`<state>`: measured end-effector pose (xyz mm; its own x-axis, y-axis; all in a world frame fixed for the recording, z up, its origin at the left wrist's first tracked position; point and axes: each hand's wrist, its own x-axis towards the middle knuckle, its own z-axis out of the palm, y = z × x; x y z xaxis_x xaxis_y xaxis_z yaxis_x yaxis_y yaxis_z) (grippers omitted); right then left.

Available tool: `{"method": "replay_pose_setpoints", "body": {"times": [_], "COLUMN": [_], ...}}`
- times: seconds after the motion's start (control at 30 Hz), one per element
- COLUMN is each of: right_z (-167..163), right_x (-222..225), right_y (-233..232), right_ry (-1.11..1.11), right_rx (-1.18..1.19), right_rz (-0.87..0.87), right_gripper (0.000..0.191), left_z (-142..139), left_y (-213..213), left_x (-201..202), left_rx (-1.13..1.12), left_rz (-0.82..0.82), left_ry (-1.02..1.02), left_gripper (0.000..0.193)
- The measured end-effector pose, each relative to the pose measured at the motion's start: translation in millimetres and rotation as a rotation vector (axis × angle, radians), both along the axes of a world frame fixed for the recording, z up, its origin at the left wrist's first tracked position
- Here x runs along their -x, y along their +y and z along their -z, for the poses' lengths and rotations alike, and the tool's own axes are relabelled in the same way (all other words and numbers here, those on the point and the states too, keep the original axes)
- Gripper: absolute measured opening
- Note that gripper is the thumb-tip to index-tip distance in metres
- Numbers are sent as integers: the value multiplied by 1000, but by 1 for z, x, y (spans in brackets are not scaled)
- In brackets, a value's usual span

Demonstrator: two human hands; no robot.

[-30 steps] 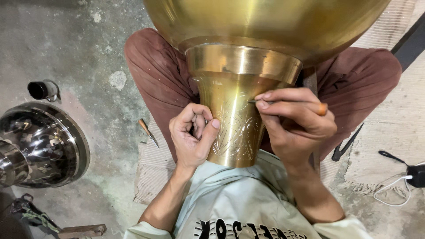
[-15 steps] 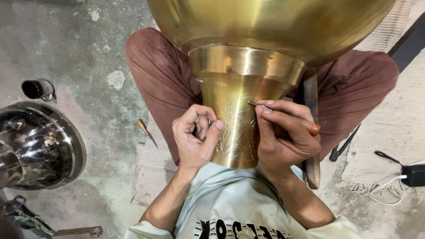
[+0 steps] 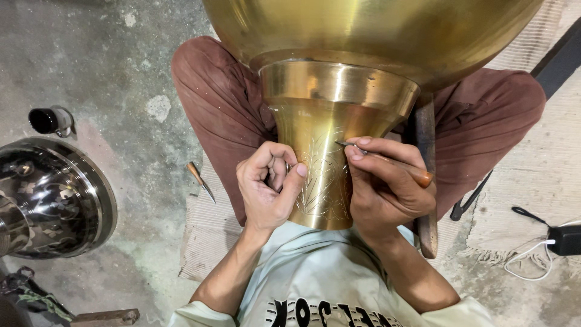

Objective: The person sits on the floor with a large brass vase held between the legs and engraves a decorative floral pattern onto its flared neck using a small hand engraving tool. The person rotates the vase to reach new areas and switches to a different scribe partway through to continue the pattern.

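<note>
A large brass vessel (image 3: 363,36) rests on my crossed legs, its flared neck (image 3: 330,121) pointing toward my chest. Fine leaf-like lines are cut into the neck. My right hand (image 3: 387,188) grips a thin engraving tool (image 3: 417,175) with a wooden handle, its metal tip touching the neck just right of the engraved lines. My left hand (image 3: 269,184) is curled into a loose fist against the neck's left side, thumb pressed on the brass, nothing visible in it.
A second engraving tool (image 3: 200,181) lies on the woven mat beside my left thigh. A dark shiny metal vessel (image 3: 54,200) and a small black cup (image 3: 51,120) sit on the concrete floor at left. A charger with white cable (image 3: 560,242) lies right.
The view has drifted slightly. My right hand shifted the tool tip a little along the neck. My left hand stays curled against the brass.
</note>
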<state>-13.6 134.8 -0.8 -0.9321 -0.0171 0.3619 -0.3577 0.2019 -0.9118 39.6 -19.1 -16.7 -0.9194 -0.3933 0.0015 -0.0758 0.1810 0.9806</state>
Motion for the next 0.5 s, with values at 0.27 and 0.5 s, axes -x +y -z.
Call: {"method": "replay_pose_setpoints", "body": {"times": [0.27, 0.5], "right_z": [2, 0], "right_x": [5, 11], "right_y": [3, 8], "right_ry": [23, 19], "right_rx": [35, 45], "right_rz": [-78, -152], "right_gripper": [15, 15], "left_z": [-1, 0], "left_y": [0, 0], "left_x": [0, -1], "left_rx": [1, -15], "left_rz": [-1, -5], "left_ry": [-8, -12], "left_gripper": [13, 13]}}
